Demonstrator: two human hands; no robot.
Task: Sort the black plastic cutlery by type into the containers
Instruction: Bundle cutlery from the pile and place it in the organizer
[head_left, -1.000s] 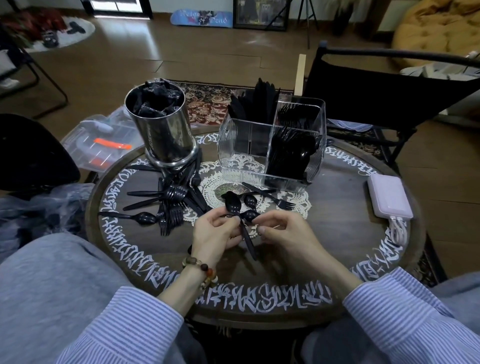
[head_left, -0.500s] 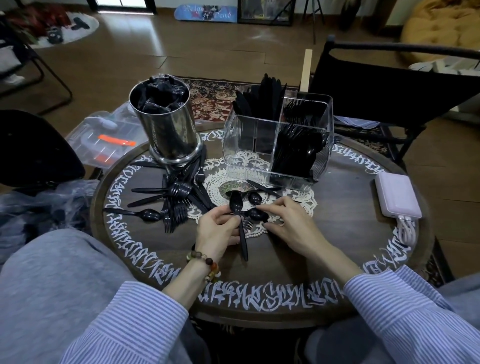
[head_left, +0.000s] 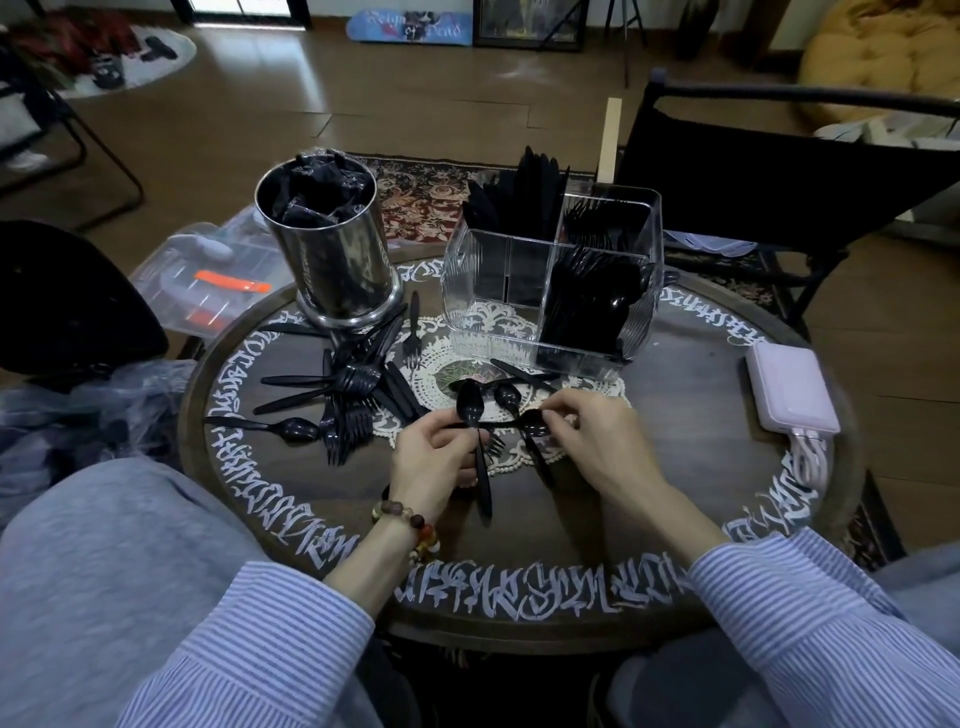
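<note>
A round counter (head_left: 691, 467) with white lettering is carrying everything. The clear organizer (head_left: 556, 291) is standing at its far middle, knives filling its back left section, forks and spoons its right side. Left of the organizer, a steel canister (head_left: 332, 254) is holding black packets. In front of the canister, a cutlery pile (head_left: 353, 400) is lying loose. Right of the organizer, a pink power bank (head_left: 792, 387) is resting. In front of the organizer, the left hand (head_left: 431, 457) is pinching a spoon (head_left: 475, 436), and the right hand (head_left: 602, 441) is gripping another spoon's bowl (head_left: 535, 422).
</note>
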